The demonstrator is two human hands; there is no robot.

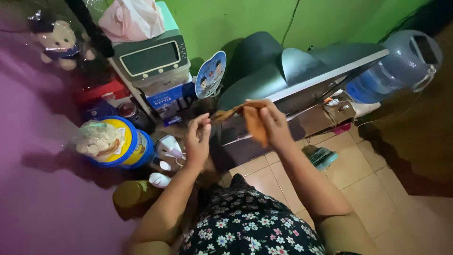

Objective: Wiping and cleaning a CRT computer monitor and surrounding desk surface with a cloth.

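Brown cloth [252,120] (perhaps leather) before ironing board [302,71]

A single head-worn camera looks steeply down, tilted, from close above the wearer's floral-print lap [250,226], facing the green wall [226,21] beyond it; tiled floor [373,189] lies right of the lap, purple wall [42,189] left.

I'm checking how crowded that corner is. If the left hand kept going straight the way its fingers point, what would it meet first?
The left hand points up and away, toward the round hand fan standing against the green wall. That fan looks first in line, though depth is hard to judge; the blue box beside it may be closer.
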